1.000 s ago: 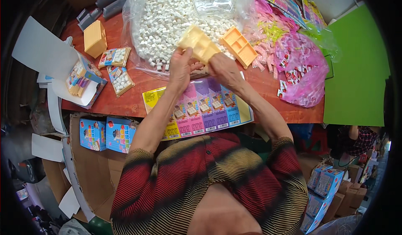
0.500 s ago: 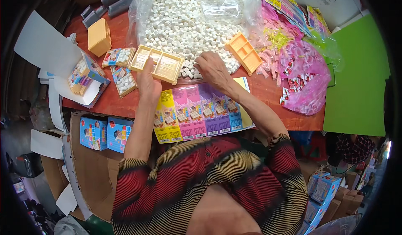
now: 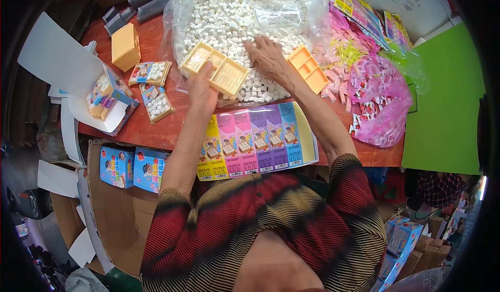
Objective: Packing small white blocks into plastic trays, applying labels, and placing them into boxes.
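My left hand (image 3: 202,90) grips a pale yellow compartment tray (image 3: 229,76), thumb over its middle, tilted above the near left edge of a marshmallow heap. The small white marshmallows (image 3: 221,13) lie in a large clear plastic bag (image 3: 174,29). Over the heap, my right hand (image 3: 272,58) has its fingers apart and reaching among the pieces; its fingertips are partly hidden. Just right of that wrist, an orange compartment tray (image 3: 308,69) leans on the heap's edge. Below both hands lies a stack of colourful printed card sheets (image 3: 252,141).
Filled packs (image 3: 156,103) and stacked yellow trays (image 3: 125,47) stand left, beside an open box (image 3: 112,96). Pink wrapped sticks (image 3: 337,78) and a pink bag of small sachets (image 3: 383,117) lie right. A green board (image 3: 442,99) borders the table. A carton (image 3: 117,214) sits below left.
My left hand has carried the yellow tray rightward over the marshmallows. My right hand has moved farther into the heap, its fingers more spread.
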A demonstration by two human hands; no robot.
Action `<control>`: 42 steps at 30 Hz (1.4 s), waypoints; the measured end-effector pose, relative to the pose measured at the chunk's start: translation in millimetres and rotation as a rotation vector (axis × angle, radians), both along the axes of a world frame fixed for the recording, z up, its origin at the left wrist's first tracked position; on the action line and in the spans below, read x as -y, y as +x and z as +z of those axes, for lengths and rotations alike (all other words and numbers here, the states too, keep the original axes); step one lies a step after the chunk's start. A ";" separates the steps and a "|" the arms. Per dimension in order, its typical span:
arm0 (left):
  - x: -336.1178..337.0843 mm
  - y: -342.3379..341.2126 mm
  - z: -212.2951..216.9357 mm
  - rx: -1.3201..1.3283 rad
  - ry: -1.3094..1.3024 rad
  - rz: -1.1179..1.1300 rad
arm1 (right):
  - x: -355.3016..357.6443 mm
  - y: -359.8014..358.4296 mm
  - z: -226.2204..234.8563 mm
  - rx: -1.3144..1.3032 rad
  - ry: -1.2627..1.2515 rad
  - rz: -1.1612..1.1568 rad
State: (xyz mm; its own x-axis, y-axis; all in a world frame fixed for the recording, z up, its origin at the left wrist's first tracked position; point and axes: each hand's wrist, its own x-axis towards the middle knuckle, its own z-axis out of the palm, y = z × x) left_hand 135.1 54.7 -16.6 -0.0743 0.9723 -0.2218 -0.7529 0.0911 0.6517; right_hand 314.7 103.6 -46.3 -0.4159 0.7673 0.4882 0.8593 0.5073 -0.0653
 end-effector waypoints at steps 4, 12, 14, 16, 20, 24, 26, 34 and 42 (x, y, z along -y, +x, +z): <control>-22.7 16.3 -11.3 0.004 -0.034 0.015 | -10.0 7.9 -0.4 -0.046 -0.154 0.016; -46.6 47.0 -24.4 -0.050 -0.070 0.123 | -7.8 -14.5 6.6 -0.691 -0.290 0.047; -48.9 51.2 -23.2 -0.009 -0.075 0.105 | -0.2 -28.7 9.4 -0.759 -0.251 0.053; -51.2 55.6 -22.1 0.021 -0.100 0.117 | 7.0 -35.2 19.0 -0.807 -0.379 0.048; -47.5 63.5 -3.9 0.110 -0.172 0.060 | 13.4 -37.7 12.2 -0.406 -0.302 -0.030; -44.7 65.8 -3.8 0.185 -0.192 -0.023 | 6.0 -30.1 22.1 -0.444 -0.366 -0.059; -43.1 62.9 -5.3 0.180 -0.173 -0.035 | 5.1 -23.0 34.6 -0.670 -0.519 0.023; -48.8 59.0 -11.5 0.334 -0.104 -0.196 | 9.7 10.2 27.3 -0.744 -0.454 0.075; -52.7 57.2 -9.5 0.198 -0.144 -0.165 | 37.0 -7.9 43.8 -0.058 -0.032 -0.176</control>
State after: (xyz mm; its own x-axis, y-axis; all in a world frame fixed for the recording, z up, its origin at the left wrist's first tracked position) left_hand 192.3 107.4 -26.2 0.1412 0.9251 -0.3526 -0.8315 0.3041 0.4648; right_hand 306.8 66.6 -2.5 -0.2453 0.8412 0.4819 0.9290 0.3460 -0.1311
